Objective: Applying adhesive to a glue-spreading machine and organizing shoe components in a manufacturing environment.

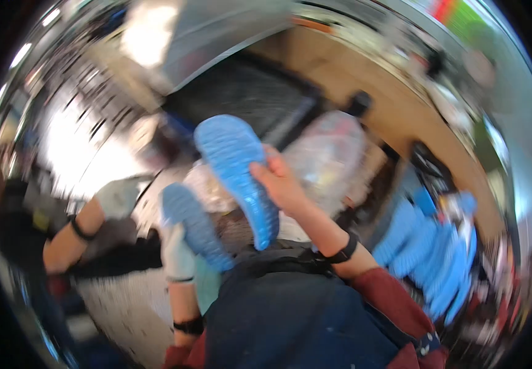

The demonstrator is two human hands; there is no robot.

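Observation:
Two blue shoe soles are up in front of my body. My bare right hand (282,184) grips one bright blue shoe sole (232,154) by its side edge, thumb on the face turned toward me. Lower and to the left, my left hand (178,257) wears a pale glove and is closed on the edge of a second, duller blue shoe sole (189,215). This one is tilted, its lower end close to my dark apron (278,313). The two soles lie near each other in view. Motion blur softens the left glove's fingers.
Several blue soles (432,246) are stacked at the right. Beyond my right hand lies a clear plastic bag (327,154), with a black tray (235,92) farther back. A co-worker's gloved hand (118,198) is at the left. Brown board (364,67) runs along the back.

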